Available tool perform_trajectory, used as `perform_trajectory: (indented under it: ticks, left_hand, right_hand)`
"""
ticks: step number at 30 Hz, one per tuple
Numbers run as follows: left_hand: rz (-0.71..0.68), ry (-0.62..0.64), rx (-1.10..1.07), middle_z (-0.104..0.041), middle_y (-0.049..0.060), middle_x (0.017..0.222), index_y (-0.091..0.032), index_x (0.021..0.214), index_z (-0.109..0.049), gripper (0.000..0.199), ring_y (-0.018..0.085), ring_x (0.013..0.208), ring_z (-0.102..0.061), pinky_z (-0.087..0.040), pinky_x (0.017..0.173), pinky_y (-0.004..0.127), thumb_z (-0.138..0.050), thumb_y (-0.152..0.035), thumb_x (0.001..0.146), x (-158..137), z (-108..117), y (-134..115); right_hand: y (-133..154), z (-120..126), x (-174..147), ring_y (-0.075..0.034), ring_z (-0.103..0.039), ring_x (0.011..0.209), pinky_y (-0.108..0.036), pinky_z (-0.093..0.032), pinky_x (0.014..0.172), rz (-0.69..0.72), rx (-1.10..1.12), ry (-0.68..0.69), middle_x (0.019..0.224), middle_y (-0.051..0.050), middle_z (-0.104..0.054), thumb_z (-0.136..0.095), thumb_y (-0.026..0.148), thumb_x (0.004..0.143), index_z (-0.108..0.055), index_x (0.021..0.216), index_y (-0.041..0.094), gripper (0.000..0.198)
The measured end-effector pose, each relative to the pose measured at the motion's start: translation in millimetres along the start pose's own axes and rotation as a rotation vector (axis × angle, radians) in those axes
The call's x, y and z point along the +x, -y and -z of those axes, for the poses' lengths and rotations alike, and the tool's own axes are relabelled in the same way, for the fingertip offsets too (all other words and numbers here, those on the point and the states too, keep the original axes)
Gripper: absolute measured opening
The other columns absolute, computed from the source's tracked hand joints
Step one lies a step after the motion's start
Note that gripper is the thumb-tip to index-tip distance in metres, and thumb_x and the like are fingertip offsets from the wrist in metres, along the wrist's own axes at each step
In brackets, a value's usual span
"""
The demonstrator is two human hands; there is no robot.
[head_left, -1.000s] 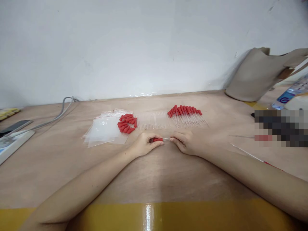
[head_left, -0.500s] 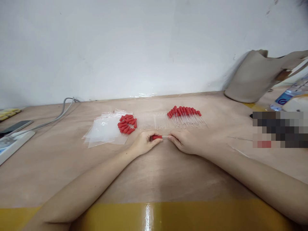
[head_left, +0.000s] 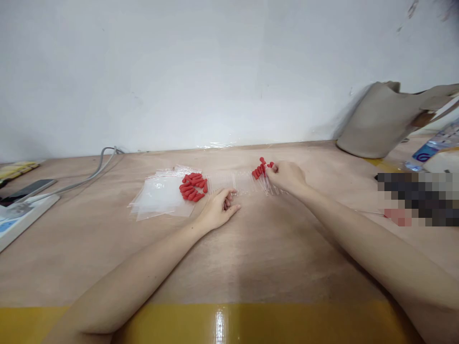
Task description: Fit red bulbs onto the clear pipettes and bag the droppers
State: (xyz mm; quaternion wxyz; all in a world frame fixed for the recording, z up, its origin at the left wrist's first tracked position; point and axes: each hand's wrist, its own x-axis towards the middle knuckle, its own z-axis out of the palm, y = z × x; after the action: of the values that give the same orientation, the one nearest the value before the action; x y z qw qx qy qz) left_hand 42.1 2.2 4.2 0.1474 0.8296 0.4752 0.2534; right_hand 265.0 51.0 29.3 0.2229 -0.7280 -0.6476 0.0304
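My left hand (head_left: pixel 219 209) rests on the table with thumb and curled fingers apart and nothing between them. Just behind it lies a row of clear glass tubes (head_left: pixel 233 182). To its left is a heap of loose red rubber bulbs (head_left: pixel 185 192). My right hand (head_left: pixel 286 176) is over the red-capped glass droppers (head_left: pixel 256 173), its fingers pinched on a dropper (head_left: pixel 263 165) whose red bulb shows at the fingertips. That hand covers the right part of the dropper row.
Clear plastic zip bags (head_left: pixel 158 193) lie left of the bulbs. Farther left are a power strip (head_left: pixel 32 215), a grey cable (head_left: pixel 84 180) and a phone (head_left: pixel 32 189). At the right stand a grey bag (head_left: pixel 373 122) and a bottle (head_left: pixel 430 145), behind a blurred-out patch.
My left hand has let go of the red bulb end. My right hand has carried the dropper away from it, up and right to the dropper row.
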Motion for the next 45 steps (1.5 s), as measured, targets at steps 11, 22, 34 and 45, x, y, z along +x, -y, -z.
perform_trajectory:
  ticks: [11,22,34,45]
  left_hand:
    - [-0.055,-0.007,-0.019,-0.057,0.0,0.08,-0.018,0.1,-0.058,0.024,0.011,0.066,-0.053,-0.046,0.063,0.024,-0.06,-0.023,0.077,1.1,-1.2,3.0]
    - [-0.055,0.001,0.004,-0.057,0.001,0.081,-0.019,0.1,-0.059,0.023,0.011,0.067,-0.054,-0.046,0.063,0.024,-0.059,-0.023,0.077,0.9,0.4,0.8]
    - [-0.055,0.002,0.03,-0.056,0.001,0.078,-0.018,0.095,-0.062,0.019,0.011,0.065,-0.053,-0.046,0.063,0.024,-0.059,-0.023,0.077,0.6,-0.7,1.3]
    - [-0.051,0.007,0.04,-0.056,0.001,0.078,-0.017,0.094,-0.062,0.018,0.011,0.066,-0.053,-0.046,0.063,0.024,-0.06,-0.023,0.077,0.8,-0.5,-0.4]
  right_hand:
    - [12.1,-28.1,1.0,-0.028,-0.061,0.076,-0.035,-0.042,0.06,0.022,-0.184,0.027,0.077,-0.015,-0.065,-0.043,0.041,0.081,-0.066,0.075,0.015,0.036]
    - [-69.5,58.5,-13.9,-0.019,-0.055,0.056,-0.027,-0.035,0.047,0.182,-0.3,0.656,0.056,-0.002,-0.058,-0.078,0.047,0.043,-0.059,0.055,0.02,0.035]
    - [-136.4,58.2,-48.1,-0.016,-0.055,0.058,-0.028,-0.035,0.051,0.08,-0.185,0.877,0.056,-0.002,-0.061,-0.069,0.016,0.056,-0.063,0.052,0.021,0.009]
    - [-85.4,62.6,-25.9,-0.014,-0.057,0.063,-0.028,-0.044,0.059,0.417,0.365,0.086,0.073,-0.007,-0.062,-0.043,0.042,0.084,-0.047,0.087,0.02,0.023]
